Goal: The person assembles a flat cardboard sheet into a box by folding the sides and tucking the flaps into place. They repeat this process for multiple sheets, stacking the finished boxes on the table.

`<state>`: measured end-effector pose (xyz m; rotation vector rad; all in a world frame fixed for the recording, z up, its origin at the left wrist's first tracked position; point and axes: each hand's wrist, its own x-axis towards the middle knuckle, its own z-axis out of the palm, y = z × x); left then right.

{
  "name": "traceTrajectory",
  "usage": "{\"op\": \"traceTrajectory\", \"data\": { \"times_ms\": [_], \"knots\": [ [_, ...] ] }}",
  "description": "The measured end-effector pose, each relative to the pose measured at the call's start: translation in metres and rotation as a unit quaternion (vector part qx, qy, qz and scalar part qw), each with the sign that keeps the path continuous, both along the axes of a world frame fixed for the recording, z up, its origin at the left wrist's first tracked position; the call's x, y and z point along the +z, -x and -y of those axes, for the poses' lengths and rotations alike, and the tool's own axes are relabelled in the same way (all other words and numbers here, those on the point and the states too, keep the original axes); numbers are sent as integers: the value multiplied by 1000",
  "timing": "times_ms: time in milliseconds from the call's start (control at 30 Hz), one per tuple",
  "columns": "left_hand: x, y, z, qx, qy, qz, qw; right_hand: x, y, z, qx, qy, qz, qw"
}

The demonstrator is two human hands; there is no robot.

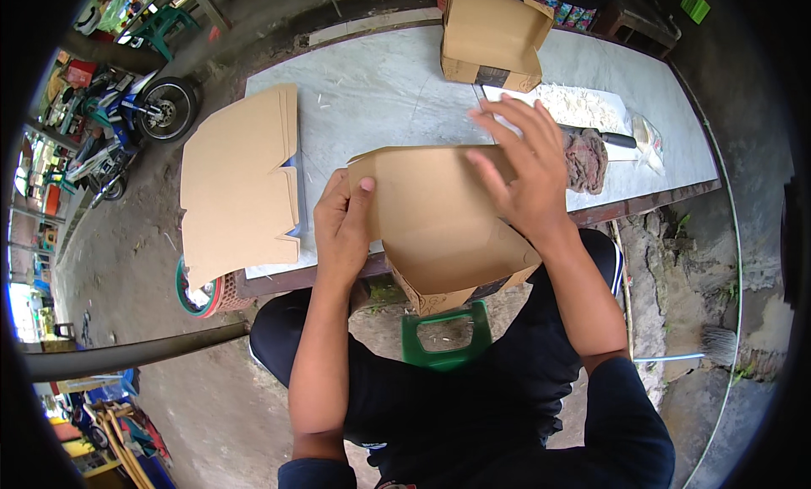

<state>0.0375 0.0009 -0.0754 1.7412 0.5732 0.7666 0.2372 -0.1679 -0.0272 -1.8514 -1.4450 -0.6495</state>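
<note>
**Both hands on a half-folded cardboard box**

The brown cardboard box [439,227] hangs over the near edge of the grey tabletop [380,92]. The left hand [340,227] pinches the box's left flap, fingers closed on it. The right hand [525,172] presses flat on its far side, fingers spread wide. Flat cardboard blanks [241,185] lie left of the box; a finished box [492,37] stands beyond it.

Both bare forearms come up from the lower edge, elbows bent, wrists angled inward toward each other. The left hand [342,227] is curled, its thumb pressed flat on top and its fingers tucked underneath in a pinch. The right hand [524,172] lies palm down, its fingers spread wide and stretched forward.
</note>
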Motion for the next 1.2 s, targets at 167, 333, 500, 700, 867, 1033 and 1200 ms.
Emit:
{"op": "traceTrajectory", "data": {
  "times_ms": [167,333,500,700,867,1033,1200],
  "knots": [
    [23,-6,20,-14,64,66,996,17,19,-18,129,31,2,991],
    [25,-7,28,-5,53,113,992,7,19,-25,208,11,-49,977],
    [24,-5,29,-9,94,122,988,9,23,-16,213,20,-76,974],
    [23,-2,27,-17,209,93,973,4,25,-14,207,81,-100,970],
    [28,-1,17,-87,393,71,913,-3,27,-16,201,111,-85,969],
    [31,4,16,-115,450,107,879,-12,25,-22,208,2,-70,976],
    [31,11,16,-124,407,110,898,-5,27,-22,203,-29,-17,979]
  ]
}}
